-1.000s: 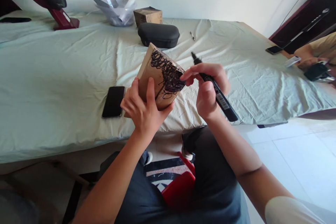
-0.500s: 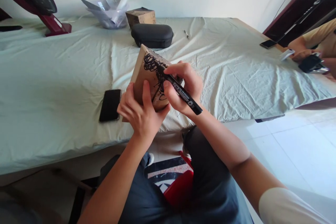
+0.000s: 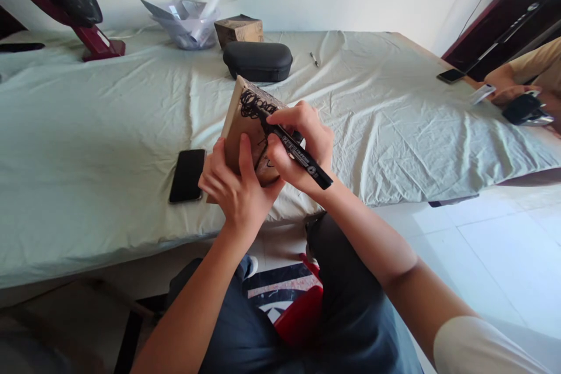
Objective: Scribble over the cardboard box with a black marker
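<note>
Counter point(image 3: 87, 128): sheet-covered, phone point(image 3: 187, 175) lying near its front edge.
Box point(image 3: 239, 128): tilted above that edge, left hand point(image 3: 234, 187) fingers clamped round it.
Marker point(image 3: 307, 165): pinched in right hand point(image 3: 302, 149) fingers; tip, raised a second ago, now touches the scribble point(image 3: 249, 104).

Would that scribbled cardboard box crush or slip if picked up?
Probably light: the left hand holds the cardboard box tilted up alone. Likely fairly stiff, since its faces look flat under the marker tip. Matte cardboard, so hardly slippery.
</note>
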Available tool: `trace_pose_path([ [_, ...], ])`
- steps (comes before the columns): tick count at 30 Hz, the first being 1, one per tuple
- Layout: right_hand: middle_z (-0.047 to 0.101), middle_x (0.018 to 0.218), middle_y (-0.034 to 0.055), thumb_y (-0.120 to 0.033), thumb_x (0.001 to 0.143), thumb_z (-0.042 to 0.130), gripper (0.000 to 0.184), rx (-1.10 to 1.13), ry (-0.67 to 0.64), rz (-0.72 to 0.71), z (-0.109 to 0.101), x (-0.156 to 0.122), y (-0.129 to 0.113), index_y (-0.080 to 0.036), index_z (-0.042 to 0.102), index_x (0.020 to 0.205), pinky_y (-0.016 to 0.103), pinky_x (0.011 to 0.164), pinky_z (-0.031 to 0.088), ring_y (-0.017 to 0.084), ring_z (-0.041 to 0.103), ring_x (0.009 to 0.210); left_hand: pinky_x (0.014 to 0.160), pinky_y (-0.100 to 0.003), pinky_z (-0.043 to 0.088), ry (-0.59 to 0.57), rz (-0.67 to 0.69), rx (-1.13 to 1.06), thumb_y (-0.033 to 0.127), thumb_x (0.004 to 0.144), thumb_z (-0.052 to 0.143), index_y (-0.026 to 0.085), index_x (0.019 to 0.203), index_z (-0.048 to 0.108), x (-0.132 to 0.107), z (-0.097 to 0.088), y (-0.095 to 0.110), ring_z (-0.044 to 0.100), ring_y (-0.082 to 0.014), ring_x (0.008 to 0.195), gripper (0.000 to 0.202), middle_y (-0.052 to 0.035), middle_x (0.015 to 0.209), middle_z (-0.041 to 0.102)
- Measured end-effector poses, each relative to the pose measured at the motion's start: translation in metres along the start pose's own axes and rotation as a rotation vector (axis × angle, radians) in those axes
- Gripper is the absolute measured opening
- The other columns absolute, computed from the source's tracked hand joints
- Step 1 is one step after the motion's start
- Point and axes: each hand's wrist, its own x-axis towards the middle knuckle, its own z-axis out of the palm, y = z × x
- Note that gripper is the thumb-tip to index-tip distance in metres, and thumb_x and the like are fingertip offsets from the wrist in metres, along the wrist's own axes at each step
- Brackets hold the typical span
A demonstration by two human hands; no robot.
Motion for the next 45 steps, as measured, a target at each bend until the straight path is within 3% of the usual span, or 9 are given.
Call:
trace_pose_path([
  [8,0.084,0.109,0.0027,-0.032,0.114,0.054,0.024,-0.085,-0.036,-0.020,-0.004,0.007,-0.009,-0.025,0.074,0.125,0.048,0.092,0.055,0.022,0.066,0.091,0.126,-0.086,0.030,-0.040,-0.016,0.010,0.087,0.091,0.072,0.019,0.166,0.062,0.001,0.000,0.002,0.042,-0.0617,0.158,0.103,-0.0320,0.170,0.049],
  [12,0.079,0.100,0.0025,-0.039,0.113,0.055,0.025,-0.106,-0.122,-0.012,-0.002,0.005,-0.004,-0.026,0.074,0.122,0.050,0.104,0.058,0.024,0.069,0.097,0.127,-0.083,0.031,-0.047,-0.036,0.022,0.079,0.094,0.072,0.017,0.166,0.063,0.003,-0.002,0.003,0.043,-0.0610,0.159,0.095,-0.0322,0.170,0.048],
  [16,0.081,0.099,0.0031,-0.038,0.114,0.057,0.022,0.099,0.105,-0.089,0.001,0.000,0.007,-0.026,0.073,0.122,0.047,0.091,0.062,0.022,0.075,0.088,0.129,-0.083,0.028,-0.074,-0.049,0.032,0.084,0.087,0.076,0.014,0.167,0.060,0.004,-0.005,-0.001,0.039,-0.0633,0.161,0.107,-0.0341,0.172,0.044],
  [22,0.078,0.080,-0.0015,-0.067,0.106,0.075,0.037,0.288,0.187,0.408,-0.017,-0.003,0.020,-0.030,0.075,0.113,0.038,0.074,0.067,0.019,0.074,0.067,0.135,-0.077,0.031,-0.051,-0.085,-0.003,0.081,0.075,0.089,0.016,0.174,0.047,0.015,-0.013,-0.022,0.035,-0.0596,0.166,0.126,-0.0334,0.174,0.040],
  [27,0.086,0.116,0.0054,-0.069,0.102,0.066,0.048,0.437,-0.054,0.774,-0.028,-0.015,0.061,-0.030,0.068,0.130,0.032,0.075,0.066,0.017,0.080,0.080,0.139,-0.077,0.027,-0.035,-0.197,-0.085,0.061,0.075,0.092,0.016,0.179,0.031,0.033,-0.012,-0.050,0.029,-0.0567,0.168,0.129,-0.0321,0.176,0.033],
  [31,0.083,0.109,0.0034,-0.038,0.097,0.066,0.024,0.420,-0.325,0.943,-0.032,-0.033,0.096,-0.026,0.065,0.117,0.027,0.066,0.062,0.016,0.079,0.074,0.140,-0.075,0.023,-0.055,-0.254,-0.101,0.073,0.083,0.084,0.022,0.181,0.027,0.038,-0.009,-0.063,0.031,-0.0553,0.168,0.125,-0.0251,0.179,0.035],
  [34,0.077,0.096,-0.0022,-0.016,0.091,0.061,0.032,0.221,-0.500,1.043,-0.034,-0.041,0.112,-0.027,0.053,0.119,0.026,0.053,0.053,0.013,0.068,0.055,0.138,-0.079,0.022,-0.045,-0.250,-0.122,0.073,0.079,0.085,0.016,0.180,0.029,0.037,-0.008,-0.065,0.030,-0.0574,0.168,0.128,-0.0284,0.179,0.034],
  [40,0.085,0.115,0.0126,-0.003,0.086,0.065,0.034,-0.304,-0.931,0.962,-0.032,-0.045,0.124,-0.017,0.067,0.117,0.036,0.075,0.059,0.020,0.075,0.072,0.139,-0.079,0.022,-0.013,-0.232,-0.150,0.066,0.076,0.087,0.016,0.179,0.032,0.034,-0.009,-0.065,0.029,-0.0567,0.168,0.127,-0.0293,0.176,0.035],
  [45,0.085,0.120,0.0168,-0.005,0.081,0.069,0.042,-0.433,-0.945,0.929,-0.025,-0.048,0.128,-0.016,0.076,0.120,0.042,0.092,0.060,0.035,0.078,0.109,0.141,-0.076,0.022,-0.030,-0.228,-0.146,0.063,0.074,0.090,0.013,0.177,0.031,0.035,-0.011,-0.069,0.030,-0.0553,0.168,0.128,-0.0327,0.176,0.035],
])
